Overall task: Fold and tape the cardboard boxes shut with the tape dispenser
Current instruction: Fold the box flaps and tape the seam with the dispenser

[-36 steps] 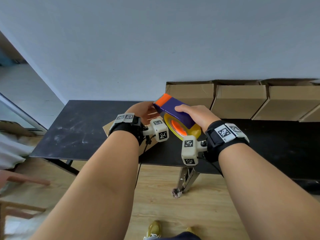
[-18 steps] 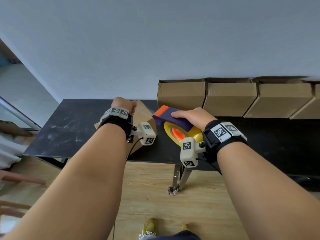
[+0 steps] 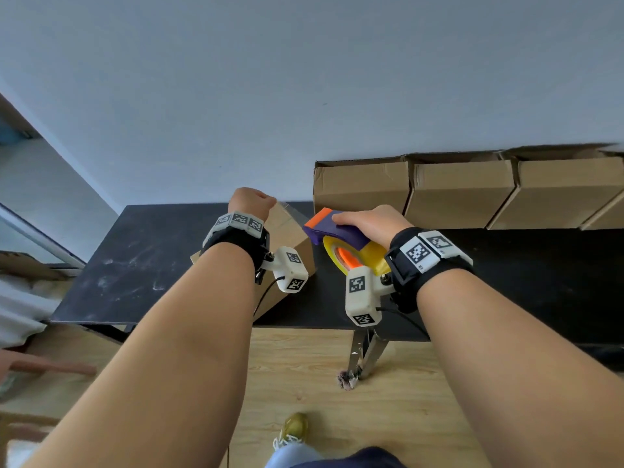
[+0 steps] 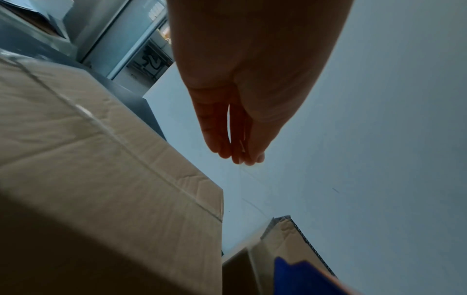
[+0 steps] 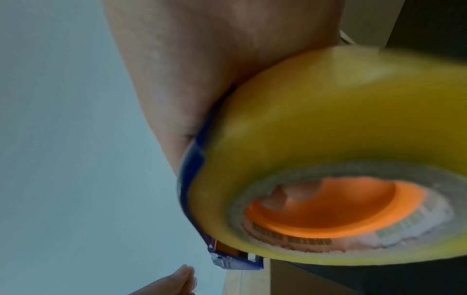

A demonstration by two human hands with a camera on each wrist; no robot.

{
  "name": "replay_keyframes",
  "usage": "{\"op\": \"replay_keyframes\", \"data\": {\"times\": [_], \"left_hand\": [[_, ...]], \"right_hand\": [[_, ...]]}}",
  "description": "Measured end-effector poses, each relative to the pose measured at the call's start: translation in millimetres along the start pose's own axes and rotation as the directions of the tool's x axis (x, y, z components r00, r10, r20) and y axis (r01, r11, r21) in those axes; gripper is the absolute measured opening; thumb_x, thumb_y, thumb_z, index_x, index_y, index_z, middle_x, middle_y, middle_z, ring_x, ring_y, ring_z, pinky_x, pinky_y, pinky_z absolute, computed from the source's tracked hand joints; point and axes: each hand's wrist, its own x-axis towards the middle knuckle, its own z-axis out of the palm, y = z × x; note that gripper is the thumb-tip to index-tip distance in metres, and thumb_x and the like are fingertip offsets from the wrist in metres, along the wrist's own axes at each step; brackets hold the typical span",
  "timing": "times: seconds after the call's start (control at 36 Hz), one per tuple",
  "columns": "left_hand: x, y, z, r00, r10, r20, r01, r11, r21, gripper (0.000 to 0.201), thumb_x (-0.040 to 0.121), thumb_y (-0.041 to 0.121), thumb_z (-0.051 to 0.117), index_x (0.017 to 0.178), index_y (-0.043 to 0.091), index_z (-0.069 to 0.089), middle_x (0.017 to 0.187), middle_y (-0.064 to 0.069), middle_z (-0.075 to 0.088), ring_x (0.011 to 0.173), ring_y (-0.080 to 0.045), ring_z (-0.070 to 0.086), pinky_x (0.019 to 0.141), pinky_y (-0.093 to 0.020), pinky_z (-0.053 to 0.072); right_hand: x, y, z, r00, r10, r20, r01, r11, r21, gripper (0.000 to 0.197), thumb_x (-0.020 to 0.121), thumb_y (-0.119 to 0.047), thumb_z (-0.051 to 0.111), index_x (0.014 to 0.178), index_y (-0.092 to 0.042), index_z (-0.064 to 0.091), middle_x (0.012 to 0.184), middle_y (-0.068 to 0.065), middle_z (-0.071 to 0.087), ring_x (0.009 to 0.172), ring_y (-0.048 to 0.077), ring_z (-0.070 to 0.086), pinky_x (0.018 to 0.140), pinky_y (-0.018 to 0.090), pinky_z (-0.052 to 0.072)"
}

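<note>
Over the black table (image 3: 135,251), the right hand (image 3: 368,221) grips the tape dispenser (image 3: 341,241); the left hand (image 3: 251,201), fingertips pinched together, hovers above the cardboard box (image 3: 290,231), apparently pinching tape

Purple-orange tape dispenser (image 3: 332,228), yellow roll (image 5: 328,139)

Row of boxes (image 3: 462,194) walls table (image 3: 135,251) rear right; left tabletop bare, passable.
</note>
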Motion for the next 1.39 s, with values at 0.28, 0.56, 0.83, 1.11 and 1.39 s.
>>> {"op": "replay_keyframes", "data": {"times": [0.28,0.56,0.83,1.11,1.39], "left_hand": [[62,-14,1,0.99,0.08,0.115,-0.095,0.987,0.13,0.017,0.088,0.015,0.059,0.071,0.014,0.062,0.067,-0.003,0.056,0.062,-0.019,0.05,0.053,-0.022,0.038],[103,-24,9,0.957,0.161,0.242,-0.205,0.964,0.167,0.023,0.088,0.017,0.058,0.066,0.014,0.063,0.067,-0.002,0.059,0.063,-0.02,0.053,0.051,-0.02,0.037],[118,-40,31,0.934,0.16,0.318,-0.228,0.955,0.189,0.026,0.092,0.025,0.056,0.089,0.006,0.072,0.085,-0.011,0.068,0.078,-0.028,0.06,0.069,-0.029,0.047],[113,-47,43,0.933,0.022,0.359,-0.073,0.989,0.128,0.038,0.1,0.012,0.036,0.137,0.005,0.041,0.126,-0.02,0.055,0.113,-0.035,0.055,0.09,-0.039,0.045],[105,-57,47,0.941,0.307,0.144,-0.324,0.939,0.113,0.021,0.088,0.033,0.059,0.092,0.014,0.063,0.106,-0.007,0.059,0.101,-0.025,0.056,0.081,-0.034,0.047]], "right_hand": [[30,-32,38,0.988,0.127,-0.088,-0.121,0.99,0.07,0.031,0.078,-0.046,0.073,0.076,-0.018,0.06,0.081,0.0,0.063,0.075,0.016,0.06,0.07,0.03,0.047],[47,-52,61,0.965,0.208,-0.161,-0.204,0.978,0.041,0.035,0.076,-0.052,0.072,0.078,-0.019,0.061,0.083,0.0,0.064,0.076,0.016,0.06,0.058,0.028,0.042],[53,-53,69,0.947,0.266,-0.18,-0.264,0.964,0.035,0.037,0.078,-0.049,0.072,0.073,-0.018,0.053,0.079,-0.001,0.06,0.077,0.016,0.059,0.072,0.029,0.047],[57,-57,68,0.946,0.285,-0.151,-0.289,0.957,-0.003,0.034,0.082,-0.047,0.069,0.074,-0.02,0.05,0.079,-0.001,0.057,0.074,0.014,0.055,0.065,0.027,0.044],[59,-58,71,0.941,0.305,-0.145,-0.306,0.952,0.01,0.034,0.08,-0.049,0.07,0.077,-0.02,0.053,0.083,0.0,0.06,0.079,0.017,0.059,0.073,0.028,0.047]]}}
